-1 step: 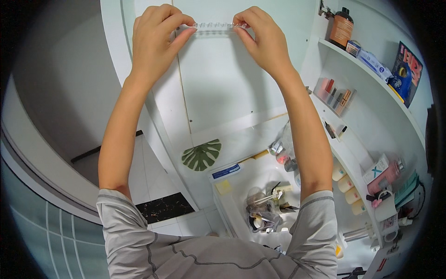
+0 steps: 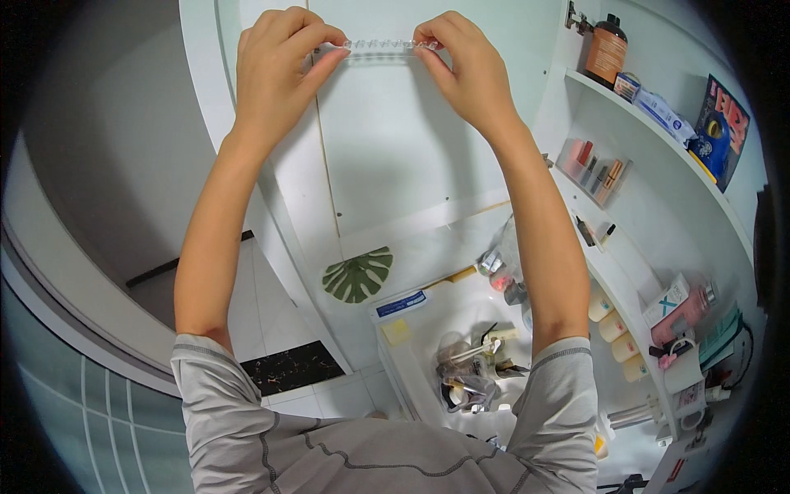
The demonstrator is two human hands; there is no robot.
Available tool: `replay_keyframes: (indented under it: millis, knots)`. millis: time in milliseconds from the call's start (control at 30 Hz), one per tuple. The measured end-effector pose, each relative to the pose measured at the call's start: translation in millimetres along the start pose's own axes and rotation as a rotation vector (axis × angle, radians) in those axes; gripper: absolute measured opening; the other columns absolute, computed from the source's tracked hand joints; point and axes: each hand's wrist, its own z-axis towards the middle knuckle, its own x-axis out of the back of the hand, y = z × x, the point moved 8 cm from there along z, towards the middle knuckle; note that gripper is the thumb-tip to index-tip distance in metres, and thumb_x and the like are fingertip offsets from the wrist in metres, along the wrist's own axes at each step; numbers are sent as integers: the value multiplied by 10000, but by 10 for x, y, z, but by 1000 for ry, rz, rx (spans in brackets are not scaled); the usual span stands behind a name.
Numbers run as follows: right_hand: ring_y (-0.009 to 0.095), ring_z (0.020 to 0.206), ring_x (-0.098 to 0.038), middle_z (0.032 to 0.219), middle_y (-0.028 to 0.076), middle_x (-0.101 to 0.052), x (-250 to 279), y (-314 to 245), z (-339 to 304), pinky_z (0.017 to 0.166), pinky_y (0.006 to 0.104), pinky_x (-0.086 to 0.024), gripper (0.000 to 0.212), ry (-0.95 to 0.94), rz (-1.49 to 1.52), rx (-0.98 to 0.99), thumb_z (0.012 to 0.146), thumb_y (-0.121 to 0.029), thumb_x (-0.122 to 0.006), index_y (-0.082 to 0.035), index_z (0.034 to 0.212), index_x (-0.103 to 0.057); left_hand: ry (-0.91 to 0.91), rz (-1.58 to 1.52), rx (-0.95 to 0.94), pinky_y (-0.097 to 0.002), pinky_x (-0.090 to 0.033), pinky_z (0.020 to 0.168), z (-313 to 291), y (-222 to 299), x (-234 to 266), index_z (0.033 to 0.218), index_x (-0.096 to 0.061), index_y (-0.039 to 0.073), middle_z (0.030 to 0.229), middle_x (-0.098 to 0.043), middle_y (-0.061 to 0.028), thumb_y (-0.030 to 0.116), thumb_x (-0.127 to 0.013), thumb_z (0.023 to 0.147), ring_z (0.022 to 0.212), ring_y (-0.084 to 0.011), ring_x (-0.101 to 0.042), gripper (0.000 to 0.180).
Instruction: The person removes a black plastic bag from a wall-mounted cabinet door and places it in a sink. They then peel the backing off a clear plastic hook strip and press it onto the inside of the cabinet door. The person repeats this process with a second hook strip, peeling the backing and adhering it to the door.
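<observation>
Both arms are raised to the white cabinet panel point(image 2: 387, 140) in front of me. Between my hands runs a clear plastic strip point(image 2: 380, 45) with a row of small raised shapes along it; I cannot make out its exact kind. My left hand point(image 2: 284, 70) pinches its left end between thumb and fingers. The right end is pinched the same way by my right hand point(image 2: 465, 70). The strip lies level, at or very near the panel's surface, and a faint shadow line shows just under it. My fingertips hide both its ends.
To the right, open cabinet shelves point(image 2: 634, 107) hold a brown bottle point(image 2: 606, 51), a clear box of cosmetics point(image 2: 594, 171) and several cups point(image 2: 611, 325). Below is a white washbasin point(image 2: 411, 354) crowded with toiletries. A green leaf-shaped piece point(image 2: 357, 275) is near the panel's bottom.
</observation>
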Motion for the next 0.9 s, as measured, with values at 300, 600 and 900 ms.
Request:
replay_keyframes:
  millis: [300,600,900]
  knots:
    - [266,809,-532,862,101,-535,-62,20,91,670,355,-437,59,-15,-5,-22,761,-48,-569,-27,807,-537,10,13,24,-295,-383,699,-48,-113,-30,796,-630,82,803,-552,-5,106,-681,710,797,-183,-489,103]
    - [169,767,-554,801,14,-557,-72,25,56,652,278,-443,76,28,-60,-4,785,-66,-591,-68,851,-555,45,24,-20,-298,-368,686,-24,-62,-33,797,-632,87,799,-555,0,112,-686,708,786,-177,-489,107]
    - [196,772,-547,801,30,-555,-74,43,88,645,301,-443,68,31,-75,10,775,-80,-595,-67,831,-558,47,63,-16,-302,-363,680,-57,-116,-72,786,-628,90,798,-555,0,115,-686,708,778,-184,-490,101]
